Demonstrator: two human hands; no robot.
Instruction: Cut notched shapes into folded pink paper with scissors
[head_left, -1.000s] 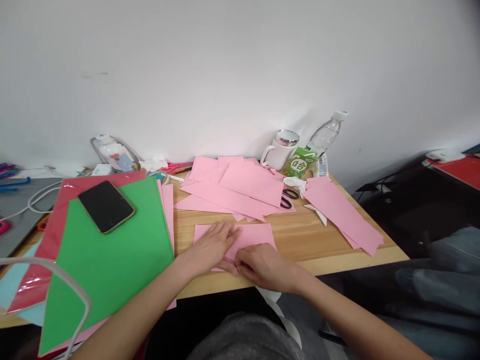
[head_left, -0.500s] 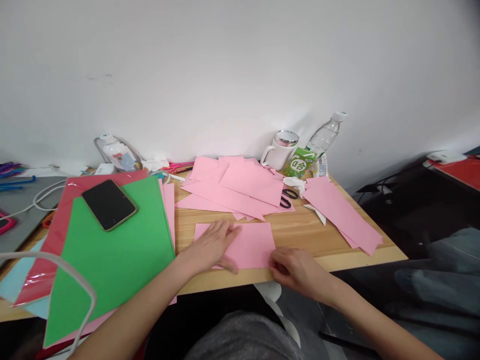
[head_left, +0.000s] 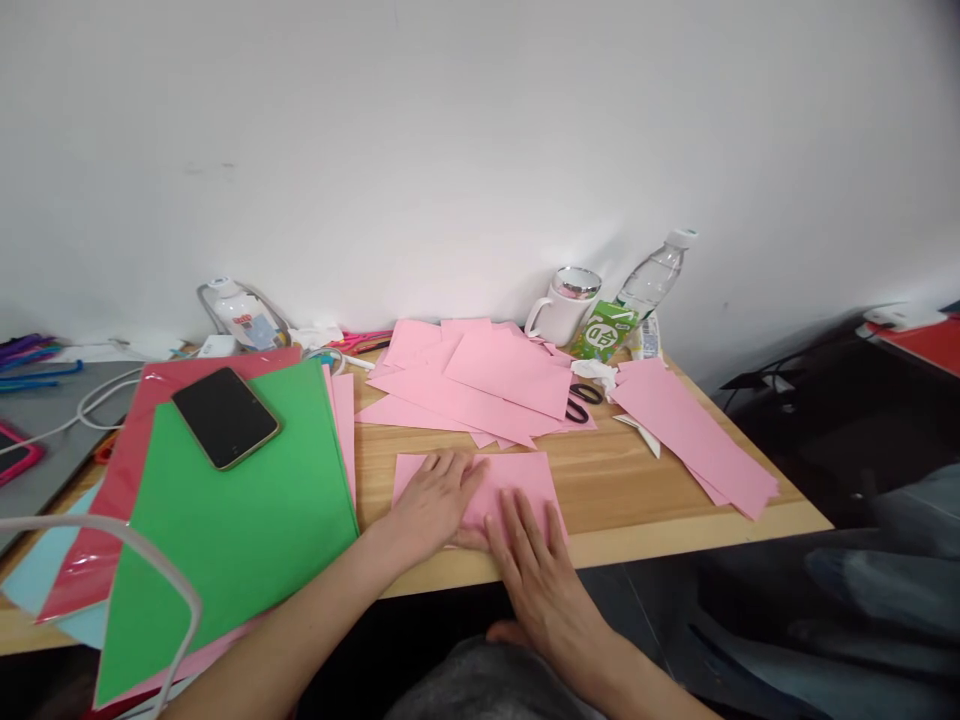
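Observation:
A pink sheet of paper (head_left: 517, 470) lies near the front edge of the wooden table (head_left: 615, 500). My left hand (head_left: 435, 500) rests flat on its left half, the thumb pointing right. On its right half, my right hand (head_left: 536, 560) lies with outstretched fingers pressing on the paper near the front edge. The two hands nearly meet, covering the sheet's lower middle. Just behind is a loose pile of cut pink paper (head_left: 465, 385). Black scissor handles (head_left: 581, 402) stick out from the pile's right side.
To the left, a phone (head_left: 225, 417) lies on green sheets (head_left: 247, 540). Along the wall stand a white mug (head_left: 562, 308), a green carton (head_left: 604, 332), a water bottle (head_left: 652, 280) and a white bottle (head_left: 244, 315). Pink strips (head_left: 694, 430) lie at right; a white cable (head_left: 161, 570) arches at lower left.
My right hand has gone from curled fingers at the sheet's right edge to lying flat on it, further left. My left hand has stayed on the paper. The view has shifted slightly.

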